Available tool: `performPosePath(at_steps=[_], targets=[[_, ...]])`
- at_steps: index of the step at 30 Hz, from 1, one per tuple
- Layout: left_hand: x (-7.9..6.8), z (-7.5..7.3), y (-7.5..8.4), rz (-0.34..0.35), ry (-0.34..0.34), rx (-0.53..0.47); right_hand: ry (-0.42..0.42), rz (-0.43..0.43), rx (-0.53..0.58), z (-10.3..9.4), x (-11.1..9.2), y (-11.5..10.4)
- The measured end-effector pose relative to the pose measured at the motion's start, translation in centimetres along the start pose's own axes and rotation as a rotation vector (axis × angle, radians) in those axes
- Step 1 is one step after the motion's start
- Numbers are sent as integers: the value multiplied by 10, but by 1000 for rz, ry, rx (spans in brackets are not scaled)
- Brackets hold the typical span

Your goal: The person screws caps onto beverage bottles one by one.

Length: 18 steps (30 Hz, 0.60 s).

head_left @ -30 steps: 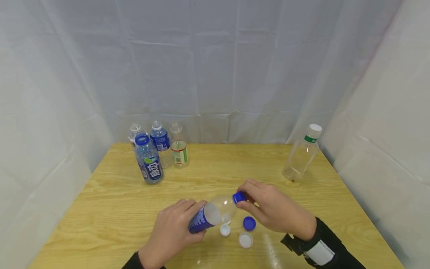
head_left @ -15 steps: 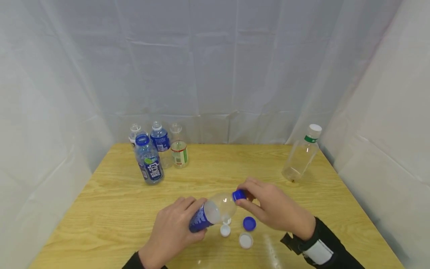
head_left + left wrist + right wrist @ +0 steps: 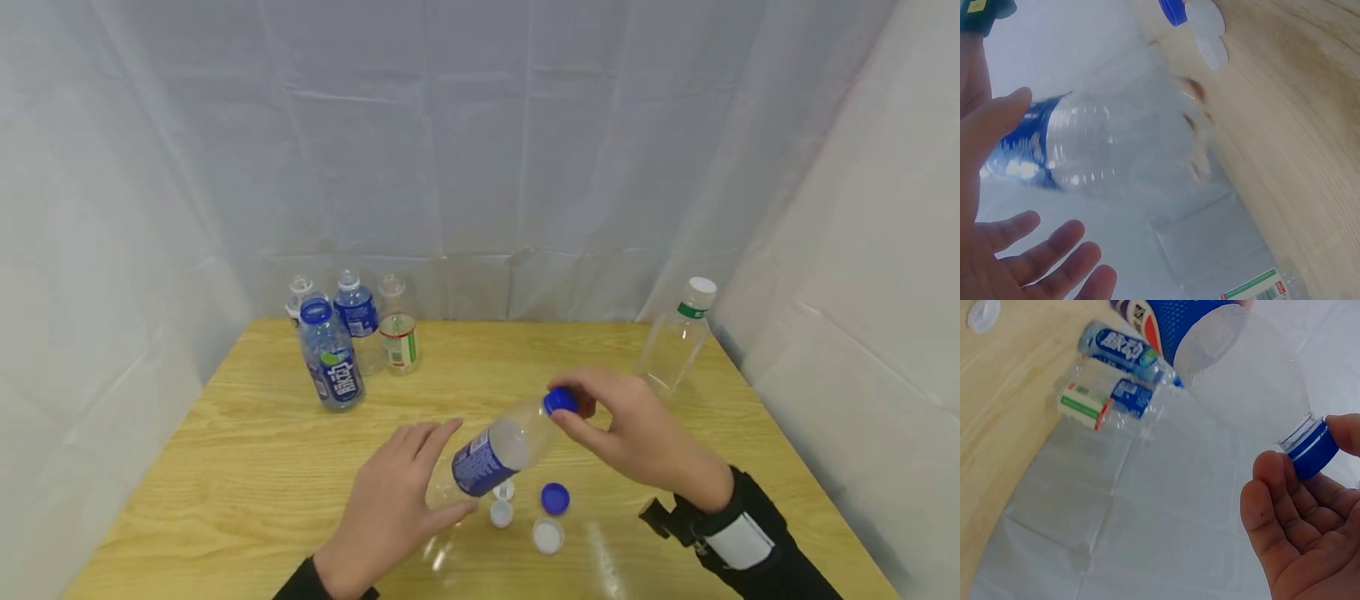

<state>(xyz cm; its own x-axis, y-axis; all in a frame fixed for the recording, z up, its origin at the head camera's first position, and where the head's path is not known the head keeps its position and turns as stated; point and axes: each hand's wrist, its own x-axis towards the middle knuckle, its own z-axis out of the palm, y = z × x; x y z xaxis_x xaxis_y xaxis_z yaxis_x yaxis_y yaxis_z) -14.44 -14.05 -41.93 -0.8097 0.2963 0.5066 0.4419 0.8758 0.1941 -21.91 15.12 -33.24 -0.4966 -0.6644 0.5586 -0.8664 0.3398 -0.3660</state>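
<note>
A clear plastic bottle with a blue label [image 3: 480, 461] hangs tilted over the table in the head view, its neck up to the right. My right hand [image 3: 641, 429] pinches its blue cap [image 3: 1315, 451] between thumb and fingers. On the bottle's other side, my left hand [image 3: 397, 496] is spread, thumb and fingers apart around the lower end. The left wrist view shows these fingers [image 3: 1063, 256] straight and off the bottle. Below the bottle lie loose caps: a blue cap [image 3: 555, 498], a larger white cap [image 3: 548, 536] and small white caps [image 3: 502, 513].
At the back left, several bottles without caps stand together, among them a blue-tinted bottle [image 3: 333, 371] and one with a green-and-white label [image 3: 399, 342]. A clear bottle with a white cap [image 3: 675, 346] stands back right. White sheeting [image 3: 480, 167] encloses the wooden table [image 3: 225, 467].
My left hand has loosened from the bottle and spread its fingers. My right hand has carried the bottle by its cap up and to the right. The loose caps stay put.
</note>
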Motion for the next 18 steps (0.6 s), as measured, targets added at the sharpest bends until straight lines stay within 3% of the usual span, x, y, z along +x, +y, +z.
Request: performPosePath(at_steps=[4, 8, 18], targets=[[-2, 0, -4, 7, 25, 10, 59, 4, -106, -17, -1, 11], [-4, -1, -6, -22, -16, 20, 77, 32, -172, -37, -3, 23], [-8, -3, -12, -29, -1, 38, 53, 185, -294, -74, -13, 58]])
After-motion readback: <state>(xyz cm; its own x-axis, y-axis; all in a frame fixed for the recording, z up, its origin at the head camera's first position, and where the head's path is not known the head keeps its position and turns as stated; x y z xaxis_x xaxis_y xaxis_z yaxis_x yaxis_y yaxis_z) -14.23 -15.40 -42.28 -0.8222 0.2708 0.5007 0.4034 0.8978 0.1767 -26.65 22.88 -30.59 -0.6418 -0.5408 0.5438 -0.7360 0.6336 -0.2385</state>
